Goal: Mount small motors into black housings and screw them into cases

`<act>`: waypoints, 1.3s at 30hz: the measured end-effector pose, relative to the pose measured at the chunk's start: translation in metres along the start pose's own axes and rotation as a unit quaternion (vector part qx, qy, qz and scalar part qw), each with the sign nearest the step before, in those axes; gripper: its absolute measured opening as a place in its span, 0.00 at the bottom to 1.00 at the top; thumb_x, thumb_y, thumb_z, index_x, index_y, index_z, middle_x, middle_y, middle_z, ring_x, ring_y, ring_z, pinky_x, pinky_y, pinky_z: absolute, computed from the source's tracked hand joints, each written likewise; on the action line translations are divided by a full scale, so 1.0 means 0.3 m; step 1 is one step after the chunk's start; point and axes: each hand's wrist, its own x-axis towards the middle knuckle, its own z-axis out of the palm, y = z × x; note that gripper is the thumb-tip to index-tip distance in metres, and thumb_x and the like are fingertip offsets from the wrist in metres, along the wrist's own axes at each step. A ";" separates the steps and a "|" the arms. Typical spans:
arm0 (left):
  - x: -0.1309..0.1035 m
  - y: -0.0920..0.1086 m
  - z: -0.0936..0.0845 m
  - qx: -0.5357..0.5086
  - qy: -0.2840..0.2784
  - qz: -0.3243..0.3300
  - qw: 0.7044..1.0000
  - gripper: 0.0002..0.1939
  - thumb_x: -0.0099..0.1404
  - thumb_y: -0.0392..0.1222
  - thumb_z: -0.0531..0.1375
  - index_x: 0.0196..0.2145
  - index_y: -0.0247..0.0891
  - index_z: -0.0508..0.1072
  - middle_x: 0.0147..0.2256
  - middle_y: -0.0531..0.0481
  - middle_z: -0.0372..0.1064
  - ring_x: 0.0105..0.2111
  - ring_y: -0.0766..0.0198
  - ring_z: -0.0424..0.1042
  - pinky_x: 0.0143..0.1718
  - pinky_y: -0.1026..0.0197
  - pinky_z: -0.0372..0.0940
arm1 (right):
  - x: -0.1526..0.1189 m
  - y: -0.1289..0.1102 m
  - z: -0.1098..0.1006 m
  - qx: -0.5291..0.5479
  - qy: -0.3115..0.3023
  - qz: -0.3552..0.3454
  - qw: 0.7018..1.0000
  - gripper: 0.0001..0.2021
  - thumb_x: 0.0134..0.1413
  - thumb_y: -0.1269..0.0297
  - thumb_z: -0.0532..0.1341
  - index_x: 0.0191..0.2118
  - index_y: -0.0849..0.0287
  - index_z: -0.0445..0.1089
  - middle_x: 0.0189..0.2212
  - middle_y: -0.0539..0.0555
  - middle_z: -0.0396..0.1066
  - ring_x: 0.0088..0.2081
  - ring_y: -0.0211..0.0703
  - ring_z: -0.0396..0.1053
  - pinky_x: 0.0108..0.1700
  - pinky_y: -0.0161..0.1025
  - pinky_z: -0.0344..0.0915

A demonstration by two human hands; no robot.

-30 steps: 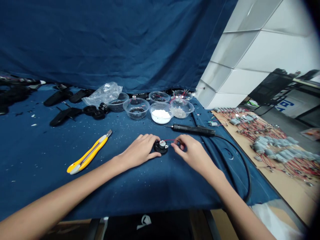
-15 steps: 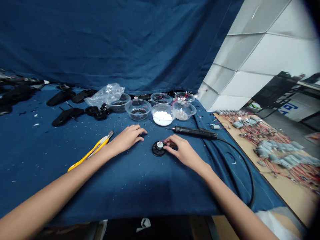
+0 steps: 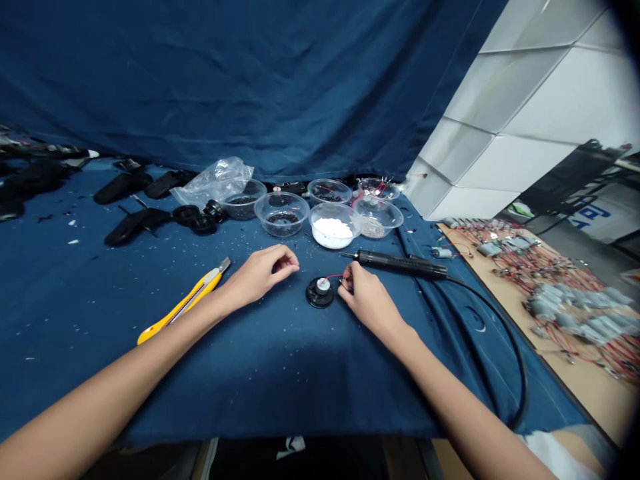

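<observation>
A round black part (image 3: 320, 299) with a small silver motor (image 3: 323, 285) on top lies on the blue cloth between my hands. Red wires (image 3: 334, 276) run from the motor to my right hand (image 3: 367, 293), whose fingers are pinched on them. My left hand (image 3: 265, 270) is to the left of the part, its thumb and index finger curved with a gap between them and nothing seen in it. Just beyond my right hand lies a black electric screwdriver (image 3: 403, 264). The yellow utility knife (image 3: 185, 303) lies beside my left forearm.
Several clear bowls stand at the back, one with white bits (image 3: 333, 230), another with dark screws (image 3: 283, 217). A plastic bag (image 3: 213, 183) and black parts (image 3: 135, 225) are at back left. Wired motors (image 3: 560, 300) cover a board at right; a black cable (image 3: 505, 327) curves nearby.
My right hand has moved off the motor to the right, drawing the wires out. The fingers of my left hand have curled from a flatter spread.
</observation>
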 end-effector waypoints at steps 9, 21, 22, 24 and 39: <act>-0.030 0.068 0.047 -0.039 0.060 -0.009 0.997 0.05 0.66 0.37 0.54 0.38 0.36 0.69 0.32 0.52 0.67 0.32 0.68 0.65 0.35 0.65 0.60 | -0.026 -0.001 -0.002 0.003 0.013 -0.028 1.000 0.32 0.55 0.65 0.59 0.63 0.61 0.50 0.48 0.62 0.63 0.49 0.56 0.63 0.49 0.51 0.61; -0.032 0.054 0.064 -0.010 0.171 -0.019 0.985 0.06 0.66 0.36 0.57 0.40 0.37 0.73 0.36 0.51 0.68 0.35 0.68 0.69 0.39 0.63 0.64 | -0.056 -0.059 -0.059 0.059 0.065 -0.153 0.984 0.29 0.58 0.62 0.60 0.62 0.57 0.53 0.53 0.61 0.59 0.54 0.54 0.58 0.57 0.53 0.58; -0.034 0.056 0.063 -0.007 0.168 -0.016 0.986 0.07 0.67 0.36 0.57 0.42 0.38 0.73 0.36 0.51 0.69 0.35 0.67 0.69 0.40 0.63 0.64 | -0.053 -0.062 -0.057 0.063 0.068 -0.156 0.983 0.28 0.58 0.62 0.60 0.62 0.58 0.53 0.52 0.61 0.59 0.54 0.53 0.59 0.57 0.53 0.58; -0.038 0.063 0.061 -0.003 0.160 -0.007 0.987 0.09 0.68 0.37 0.56 0.44 0.40 0.73 0.38 0.51 0.71 0.37 0.67 0.70 0.40 0.63 0.65 | -0.047 -0.062 -0.053 0.073 0.073 -0.158 0.982 0.26 0.59 0.63 0.59 0.61 0.58 0.54 0.52 0.61 0.60 0.53 0.53 0.60 0.57 0.52 0.59; -0.057 0.046 0.103 -0.002 0.010 0.134 0.991 0.08 0.70 0.39 0.54 0.40 0.36 0.73 0.39 0.47 0.70 0.41 0.65 0.69 0.46 0.60 0.63 | -0.041 -0.022 -0.030 0.134 0.049 -0.135 0.980 0.21 0.60 0.66 0.57 0.58 0.56 0.57 0.49 0.59 0.62 0.51 0.51 0.63 0.55 0.51 0.62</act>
